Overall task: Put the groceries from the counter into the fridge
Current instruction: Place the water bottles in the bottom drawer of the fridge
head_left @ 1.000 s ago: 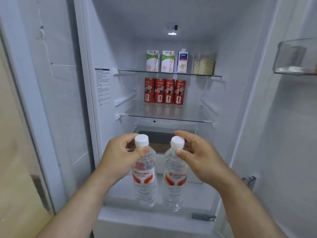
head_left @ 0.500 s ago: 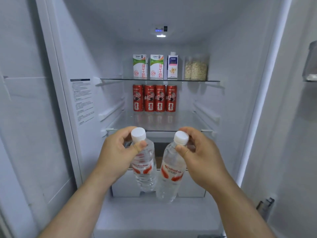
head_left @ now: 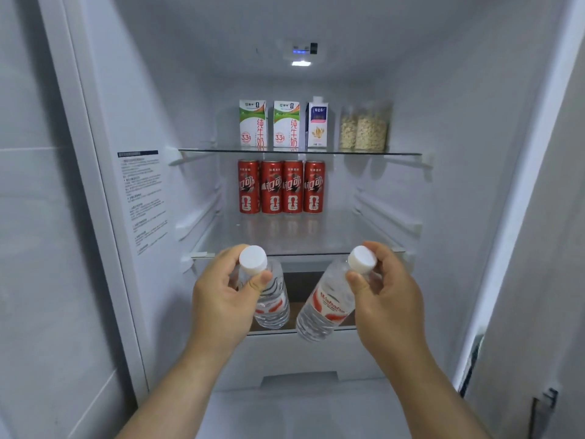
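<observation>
Our left grip (head_left: 221, 299) pinches one clear plastic water bottle (head_left: 273, 302) by its neck, nearly upright; our right grip (head_left: 389, 299) pinches the second bottle (head_left: 326, 307) the same way, tilted inward. Smooth round white caps (head_left: 252, 259), ribbed bodies, both hanging before the open fridge (head_left: 158, 106), below its glass shelf (head_left: 285, 239).

light: cool ceiling lamp (head_left: 301, 63) inside fridge | even, soft shadows | sharp centre | wide-angle bending at edges

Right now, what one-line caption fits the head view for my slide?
Left hand and right hand hold two water bottles before the open fridge stocked with red cans.
</observation>
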The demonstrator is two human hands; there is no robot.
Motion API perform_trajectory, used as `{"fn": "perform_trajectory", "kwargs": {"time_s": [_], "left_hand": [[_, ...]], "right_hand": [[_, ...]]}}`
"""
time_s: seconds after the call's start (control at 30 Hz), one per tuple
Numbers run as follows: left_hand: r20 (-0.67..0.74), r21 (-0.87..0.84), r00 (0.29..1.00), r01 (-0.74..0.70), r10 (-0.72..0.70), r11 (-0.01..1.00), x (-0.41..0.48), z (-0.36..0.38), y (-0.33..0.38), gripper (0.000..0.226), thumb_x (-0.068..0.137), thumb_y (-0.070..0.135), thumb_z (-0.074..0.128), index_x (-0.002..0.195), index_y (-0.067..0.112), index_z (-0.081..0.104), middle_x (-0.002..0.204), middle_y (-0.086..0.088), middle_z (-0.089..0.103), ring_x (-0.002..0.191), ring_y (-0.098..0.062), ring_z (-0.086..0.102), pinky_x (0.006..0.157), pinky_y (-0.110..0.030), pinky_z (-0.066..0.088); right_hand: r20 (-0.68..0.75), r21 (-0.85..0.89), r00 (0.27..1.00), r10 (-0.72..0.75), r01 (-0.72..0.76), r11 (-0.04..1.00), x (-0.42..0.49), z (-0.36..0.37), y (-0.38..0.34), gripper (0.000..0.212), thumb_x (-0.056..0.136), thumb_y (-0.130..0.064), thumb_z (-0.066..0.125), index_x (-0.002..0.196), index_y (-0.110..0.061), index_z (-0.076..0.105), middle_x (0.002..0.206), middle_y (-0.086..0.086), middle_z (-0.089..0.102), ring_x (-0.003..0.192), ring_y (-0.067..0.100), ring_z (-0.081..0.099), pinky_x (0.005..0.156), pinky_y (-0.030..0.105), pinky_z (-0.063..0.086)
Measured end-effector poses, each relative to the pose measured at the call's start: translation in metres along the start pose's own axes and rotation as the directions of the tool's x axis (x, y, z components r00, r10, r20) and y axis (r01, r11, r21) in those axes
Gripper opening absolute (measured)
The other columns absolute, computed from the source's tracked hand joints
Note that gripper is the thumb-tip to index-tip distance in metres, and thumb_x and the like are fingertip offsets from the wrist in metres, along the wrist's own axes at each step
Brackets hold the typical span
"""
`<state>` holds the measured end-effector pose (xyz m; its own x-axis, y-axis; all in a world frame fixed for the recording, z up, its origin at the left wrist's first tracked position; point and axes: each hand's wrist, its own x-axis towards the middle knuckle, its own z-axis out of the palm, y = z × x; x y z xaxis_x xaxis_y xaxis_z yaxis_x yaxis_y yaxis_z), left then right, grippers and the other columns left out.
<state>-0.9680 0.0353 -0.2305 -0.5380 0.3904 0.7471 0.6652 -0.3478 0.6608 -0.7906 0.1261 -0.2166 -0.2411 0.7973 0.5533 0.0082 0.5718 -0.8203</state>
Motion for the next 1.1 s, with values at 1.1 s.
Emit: {"fn": "perform_trajectory", "kwargs": {"time_s": [1.1], "left_hand": [[-0.104,0.291,0.991,0.107,-0.079,0.951,-0.041,0.011,-0.103,0.041,0.064,-0.001,0.084,0.097,0.021,0.076,0.089,0.033,0.062,0.086,-0.002,0.058,0.079,-0.03,0.053]], "right_hand": [[-0.059,-0.319,0.988,0.143,-0.154,0.935,-0.001,0.029,0.09,0.009,0.084,-0.022,0.072,0.082,-0.025,0.063,0.068,-0.012,0.061,0.065,0.0,0.056,0.051,0.008,0.038]]}}
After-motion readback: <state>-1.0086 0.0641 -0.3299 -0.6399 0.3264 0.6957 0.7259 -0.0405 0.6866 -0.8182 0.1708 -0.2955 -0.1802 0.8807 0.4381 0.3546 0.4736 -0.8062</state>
